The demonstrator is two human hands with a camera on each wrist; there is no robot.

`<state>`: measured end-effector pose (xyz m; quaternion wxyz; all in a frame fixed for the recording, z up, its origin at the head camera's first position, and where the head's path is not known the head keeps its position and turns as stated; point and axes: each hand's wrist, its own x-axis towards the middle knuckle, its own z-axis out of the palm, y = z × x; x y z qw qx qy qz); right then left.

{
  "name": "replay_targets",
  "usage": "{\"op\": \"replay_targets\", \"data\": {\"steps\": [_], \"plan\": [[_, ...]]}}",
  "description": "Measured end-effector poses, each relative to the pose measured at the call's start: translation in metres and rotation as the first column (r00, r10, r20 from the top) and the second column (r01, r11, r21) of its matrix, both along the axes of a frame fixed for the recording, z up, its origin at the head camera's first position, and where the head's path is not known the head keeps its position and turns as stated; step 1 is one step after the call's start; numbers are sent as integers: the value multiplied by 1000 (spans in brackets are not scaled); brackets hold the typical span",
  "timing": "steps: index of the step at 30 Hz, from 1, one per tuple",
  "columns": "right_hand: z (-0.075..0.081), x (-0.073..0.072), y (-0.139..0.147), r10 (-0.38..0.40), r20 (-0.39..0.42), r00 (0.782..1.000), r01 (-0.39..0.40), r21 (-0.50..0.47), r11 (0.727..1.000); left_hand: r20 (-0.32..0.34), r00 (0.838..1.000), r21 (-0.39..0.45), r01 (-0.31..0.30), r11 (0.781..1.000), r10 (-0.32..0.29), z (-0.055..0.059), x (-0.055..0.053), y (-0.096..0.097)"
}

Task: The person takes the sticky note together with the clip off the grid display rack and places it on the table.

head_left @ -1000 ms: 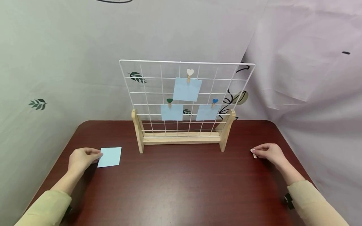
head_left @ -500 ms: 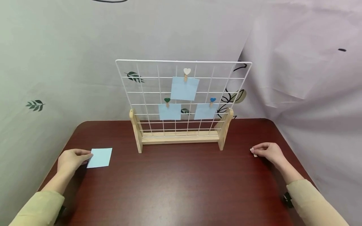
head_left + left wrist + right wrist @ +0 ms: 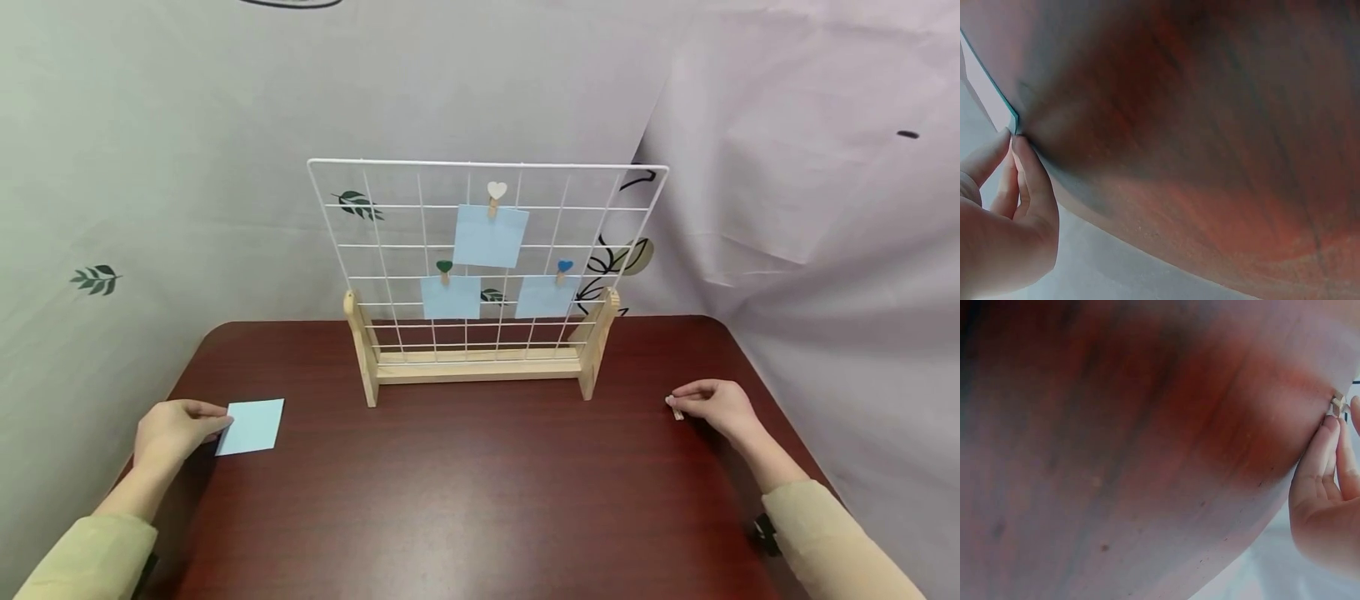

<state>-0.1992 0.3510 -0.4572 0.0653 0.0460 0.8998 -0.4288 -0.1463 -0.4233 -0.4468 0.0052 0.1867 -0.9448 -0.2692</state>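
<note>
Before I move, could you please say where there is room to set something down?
The table is freest in front of the rack, between the left hand, holding paper, and the right hand, holding a clip. Smaller patches flank the rack, beyond each hand. It is crowded mid-rack, where three notes hang.

From your head you look forward and down across the table [image 3: 450, 475], while your wrist views face your left hand [image 3: 1016, 231] and right hand [image 3: 1325, 519] from close in, each sharing its hand and some table with the head view.

Left grip [image 3: 167, 432] and right grip [image 3: 722, 408] pinch, arms [image 3: 92, 557] spread apart.
</note>
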Motion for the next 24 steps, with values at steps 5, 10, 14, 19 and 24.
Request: {"op": "replay_targets", "data": {"steps": [5, 10, 14, 19, 24], "plan": [[4, -2, 1, -3, -16, 1000, 3, -9, 1000, -15, 1000, -15, 8, 1000, -8, 3, 0, -1], [13, -7, 0, 5, -39, 999, -5, -11, 1000, -31, 999, 16, 10, 1000, -9, 7, -2, -4], [26, -12, -3, 11, -47, 999, -12, -12, 1000, -45, 999, 108, 32, 994, -28, 14, -5, -4], [45, -19, -9, 34, -77, 996, -37, -36, 999, -71, 996, 277, 68, 958, -50, 29, -11, 2], [65, -24, -17, 34, -132, 991, -46, -91, 995, -106, 992, 389, 101, 916, -65, 46, -19, 14]]}}
